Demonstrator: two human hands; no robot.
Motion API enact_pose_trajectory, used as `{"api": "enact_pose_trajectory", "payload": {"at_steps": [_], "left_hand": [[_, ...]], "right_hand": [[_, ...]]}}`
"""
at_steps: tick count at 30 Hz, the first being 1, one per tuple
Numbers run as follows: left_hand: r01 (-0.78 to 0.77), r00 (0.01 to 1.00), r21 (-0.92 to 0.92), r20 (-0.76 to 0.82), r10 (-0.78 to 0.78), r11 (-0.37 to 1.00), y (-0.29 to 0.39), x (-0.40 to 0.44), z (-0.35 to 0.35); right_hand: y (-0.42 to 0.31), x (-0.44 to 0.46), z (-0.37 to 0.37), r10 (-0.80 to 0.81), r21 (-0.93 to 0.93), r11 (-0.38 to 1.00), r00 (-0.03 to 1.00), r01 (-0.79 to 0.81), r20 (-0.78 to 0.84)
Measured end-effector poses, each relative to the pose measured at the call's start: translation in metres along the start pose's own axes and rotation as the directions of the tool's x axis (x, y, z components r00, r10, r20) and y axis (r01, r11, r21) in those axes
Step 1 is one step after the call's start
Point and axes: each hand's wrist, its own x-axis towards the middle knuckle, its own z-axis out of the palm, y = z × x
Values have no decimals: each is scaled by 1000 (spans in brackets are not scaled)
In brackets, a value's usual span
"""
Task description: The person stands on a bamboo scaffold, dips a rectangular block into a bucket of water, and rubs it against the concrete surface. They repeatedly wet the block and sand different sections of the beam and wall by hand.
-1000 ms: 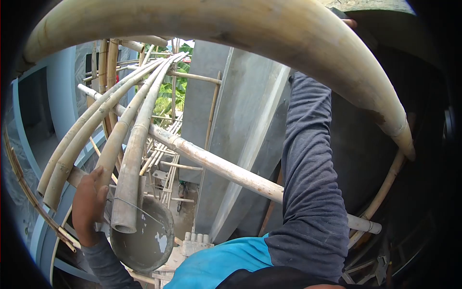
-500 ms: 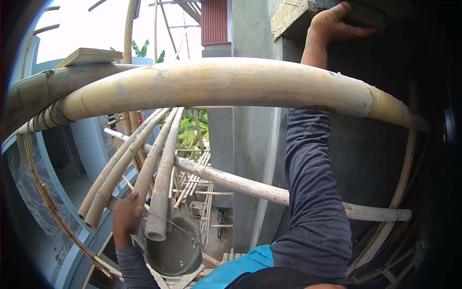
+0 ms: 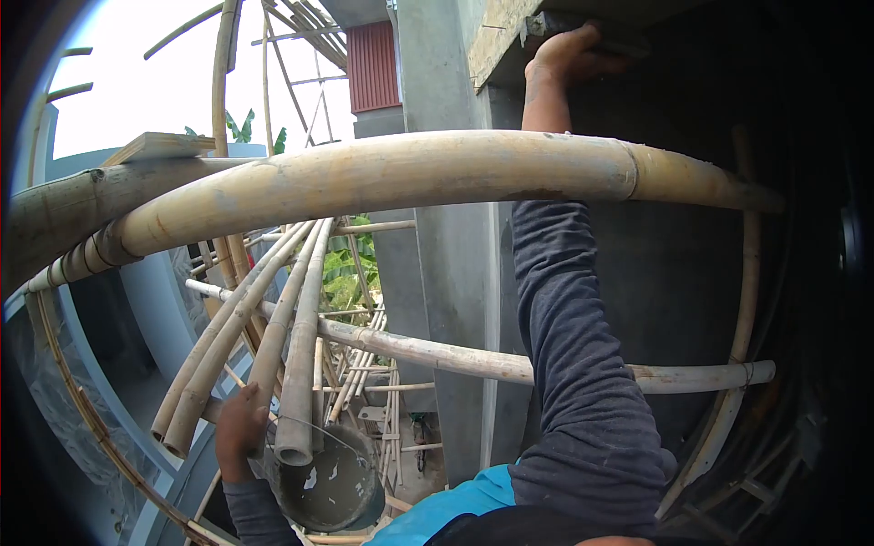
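My right hand (image 3: 575,56) is raised at the upper right, under the edge of a concrete beam (image 3: 496,41). Its fingers are closed on a flat grey tool (image 3: 543,25) that looks like a plastering float, pressed up to the beam's underside; most of it is in shadow. Low on the left, my left hand (image 3: 239,428) curls around a bamboo pole (image 3: 280,341), near the pole's lower end. Just right of that hand hangs or stands a bucket (image 3: 371,496) with wet grey mix inside and a thin wire handle.
A thick bamboo rail (image 3: 410,168) crosses in front of me at chest height, over my right arm. Another bamboo pole (image 3: 455,357) runs behind it. A grey plastered column (image 3: 455,273) rises ahead. Scaffolding and ground lie far below. A wood board (image 3: 164,147) rests at left.
The view has shifted slightly, so the beam and my right hand appear further left. My right hand stays raised at the beam with the tool, and my left stays at the pole.
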Motion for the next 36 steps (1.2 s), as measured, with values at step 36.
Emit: {"api": "enact_pose_trajectory", "payload": {"at_steps": [36], "left_hand": [[-77, 996, -27, -45, 76, 997, -8, -1, 5]], "right_hand": [[58, -49, -17, -65, -19, 998, 992, 67, 111]]}}
